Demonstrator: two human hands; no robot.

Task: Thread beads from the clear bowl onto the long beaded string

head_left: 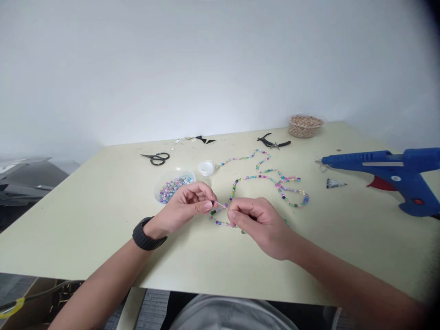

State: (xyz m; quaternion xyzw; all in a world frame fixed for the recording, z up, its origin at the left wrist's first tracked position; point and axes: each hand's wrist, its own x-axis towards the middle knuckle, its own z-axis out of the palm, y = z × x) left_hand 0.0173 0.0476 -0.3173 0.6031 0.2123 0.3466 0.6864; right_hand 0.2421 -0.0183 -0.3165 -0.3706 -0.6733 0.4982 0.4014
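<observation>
While the left hand (185,206) pinches a dark bead (212,202), the right hand's (266,227) fingers grip the string (222,206) beside it, seemingly keeping it taut; the strand (263,177) loops over the counter (85,224), the bowl (167,178) likely near for easy reach.

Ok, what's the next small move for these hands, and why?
I'd probably ease the dark bead along the white thread toward the right hand. The left hand pinches that bead, and the thread spans straight from there to the right hand's fingertips. Whether it already passes through the bead is too small to tell.
</observation>
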